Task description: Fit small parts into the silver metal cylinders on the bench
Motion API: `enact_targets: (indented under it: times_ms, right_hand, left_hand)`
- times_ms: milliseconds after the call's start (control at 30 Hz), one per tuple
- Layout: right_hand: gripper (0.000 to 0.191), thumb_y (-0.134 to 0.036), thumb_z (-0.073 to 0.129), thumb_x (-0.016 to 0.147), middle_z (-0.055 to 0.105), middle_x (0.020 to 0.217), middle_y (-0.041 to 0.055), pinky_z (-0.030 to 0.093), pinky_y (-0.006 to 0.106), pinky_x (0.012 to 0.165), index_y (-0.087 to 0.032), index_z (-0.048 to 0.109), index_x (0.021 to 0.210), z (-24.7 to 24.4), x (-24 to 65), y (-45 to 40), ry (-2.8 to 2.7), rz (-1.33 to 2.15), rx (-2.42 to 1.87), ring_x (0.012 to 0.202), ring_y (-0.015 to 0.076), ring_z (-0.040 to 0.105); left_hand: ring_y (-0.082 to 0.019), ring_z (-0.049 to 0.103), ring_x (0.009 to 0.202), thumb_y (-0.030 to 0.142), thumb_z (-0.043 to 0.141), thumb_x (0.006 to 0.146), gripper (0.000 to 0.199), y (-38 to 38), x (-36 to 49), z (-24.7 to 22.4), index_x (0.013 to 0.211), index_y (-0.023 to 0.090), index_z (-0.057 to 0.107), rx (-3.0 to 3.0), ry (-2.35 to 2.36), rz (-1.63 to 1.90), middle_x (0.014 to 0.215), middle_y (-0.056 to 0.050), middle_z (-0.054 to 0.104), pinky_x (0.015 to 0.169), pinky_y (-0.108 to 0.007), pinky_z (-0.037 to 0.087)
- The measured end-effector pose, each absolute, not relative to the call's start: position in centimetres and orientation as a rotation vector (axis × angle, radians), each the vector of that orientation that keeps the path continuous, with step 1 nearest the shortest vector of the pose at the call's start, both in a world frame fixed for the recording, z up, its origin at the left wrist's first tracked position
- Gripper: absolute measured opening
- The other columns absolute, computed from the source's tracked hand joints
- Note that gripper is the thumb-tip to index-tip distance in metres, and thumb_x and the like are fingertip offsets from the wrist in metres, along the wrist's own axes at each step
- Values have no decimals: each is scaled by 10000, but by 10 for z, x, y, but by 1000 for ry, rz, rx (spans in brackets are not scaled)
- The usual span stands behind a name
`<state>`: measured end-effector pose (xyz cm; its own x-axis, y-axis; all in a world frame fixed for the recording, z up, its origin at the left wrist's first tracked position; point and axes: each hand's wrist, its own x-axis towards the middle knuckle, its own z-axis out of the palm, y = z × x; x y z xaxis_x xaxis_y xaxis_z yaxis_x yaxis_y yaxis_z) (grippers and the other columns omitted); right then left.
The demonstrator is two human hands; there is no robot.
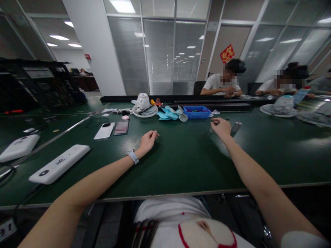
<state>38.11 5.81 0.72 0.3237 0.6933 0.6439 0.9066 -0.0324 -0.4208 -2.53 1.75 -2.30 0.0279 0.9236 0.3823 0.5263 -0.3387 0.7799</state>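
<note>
My left hand [148,141], with a watch on the wrist, is held just above the green table. Its fingers are pinched together at a tiny light spot too small to name. Farther right, my right hand [221,128] is closed, thumb and fingers curled together; what they may hold is hidden. Right beside it is a small grey cylinder [236,127] that looks like a battery. A small dark piece [228,119] lies just behind that hand. Beyond my hands sit light blue fan blades [167,113], a blue plastic bin [197,113] and a white fan part [142,102] on a round grille [148,112].
A white phone [104,131] and a blurred card [121,127] lie to the left. Nearer stands a long white device [59,163] with a cable. Black rails [214,106] run along the table's far side. Two people sit across, with more fan parts [280,107] at right.
</note>
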Motion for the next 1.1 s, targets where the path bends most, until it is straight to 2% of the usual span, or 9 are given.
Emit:
enact_targets:
  times_ms: [67, 200, 333, 433, 567, 733, 900, 1000, 1100]
  right_hand:
    - [274, -278, 617, 761, 722, 899, 65, 495, 359, 789, -214, 727, 1004, 6, 381, 58, -1439, -321, -1769, 857, 257, 660]
    - [388, -277, 638, 756, 703, 969, 75, 493, 372, 832, -196, 660, 1136, -2, 382, 60, -1452, -313, -1736, 925, 258, 644]
    - [533, -328, 711, 743, 656, 1105, 131, 488, 405, 875, -172, 573, 1234, -18, 382, 64, -1418, -218, -1861, 1012, 287, 623]
    - [589, -396, 714, 772, 654, 1083, 169, 498, 423, 851, -151, 520, 1272, -28, 382, 69, -1304, -51, -2031, 985, 312, 638]
    - [484, -403, 673, 802, 665, 1042, 173, 492, 433, 861, -153, 557, 1200, -33, 384, 75, -1211, -35, -2024, 969, 312, 645]
    - [390, -383, 714, 751, 681, 991, 151, 507, 422, 840, -163, 623, 1060, -29, 370, 77, -1157, -23, -1915, 938, 296, 651]
    - [424, -420, 716, 769, 691, 1013, 112, 516, 402, 840, -166, 626, 1096, -23, 295, 54, -1509, 221, -1501, 900, 245, 655]
    - [399, -389, 727, 774, 696, 1015, 81, 517, 376, 854, -178, 627, 1098, -23, 242, 30, -1716, 475, -1181, 899, 211, 657]
    - [373, -346, 736, 775, 693, 1021, 63, 511, 360, 863, -188, 628, 1095, -22, 209, 9, -1829, 583, -1028, 922, 201, 649]
  left_hand:
    - [-197, 661, 789, 531, 384, 924, 446, 18, -26, -23, 842, 202, 672, 1893, 1472, 1246, 821, -53, 718, 735, -305, 463]
    - [-198, 661, 790, 535, 393, 921, 441, 17, -26, -23, 853, 198, 671, 1891, 1458, 1244, 829, -54, 720, 731, -302, 464]
    - [-199, 662, 791, 542, 396, 919, 446, 17, -25, -23, 851, 197, 670, 1880, 1444, 1238, 826, -54, 717, 727, -300, 463]
    - [-199, 662, 792, 537, 393, 921, 447, 17, -24, -23, 844, 195, 670, 1888, 1448, 1239, 821, -55, 716, 727, -298, 465]
    - [-197, 661, 789, 529, 396, 922, 439, 18, -24, -24, 852, 195, 670, 1894, 1448, 1237, 823, -54, 714, 729, -297, 465]
    - [-197, 658, 785, 531, 396, 924, 432, 16, -24, -23, 865, 199, 665, 1878, 1455, 1246, 816, -52, 707, 725, -298, 465]
    - [-207, 632, 887, 496, 454, 916, 381, 5, -19, -11, 1005, 201, 678, 2013, 1376, 1215, 952, -63, 715, 755, -306, 464]
    - [-219, 590, 986, 469, 485, 911, 381, -4, -13, -4, 1138, 227, 673, 2143, 1301, 1156, 1078, -64, 699, 778, -310, 462]
    - [-221, 573, 1018, 474, 478, 919, 409, -10, -5, -1, 1217, 257, 655, 2205, 1213, 1118, 1129, -53, 693, 812, -323, 459]
